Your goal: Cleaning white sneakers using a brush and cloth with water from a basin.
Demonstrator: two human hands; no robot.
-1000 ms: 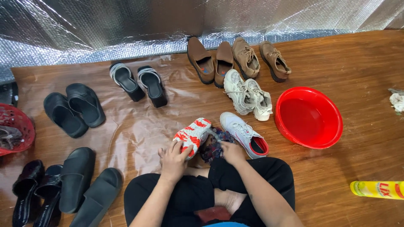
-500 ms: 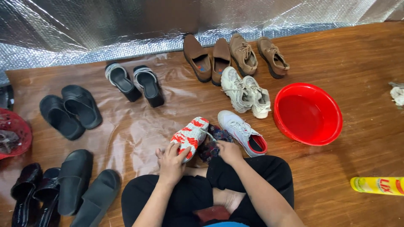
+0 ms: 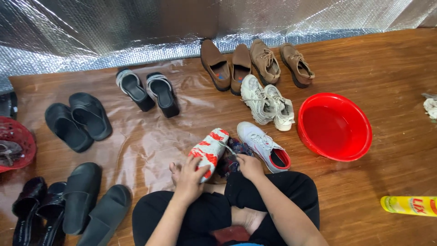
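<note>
Sneaker (image 3: 208, 150) sole-up, white with red patches (partly hidden by fingers).

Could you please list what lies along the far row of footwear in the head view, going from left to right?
Black slides → black platform sandals with grey straps → brown loafers → brown lace-up shoes. The white sneakers sit just nearer than the brown pairs, so they are left out.
</note>
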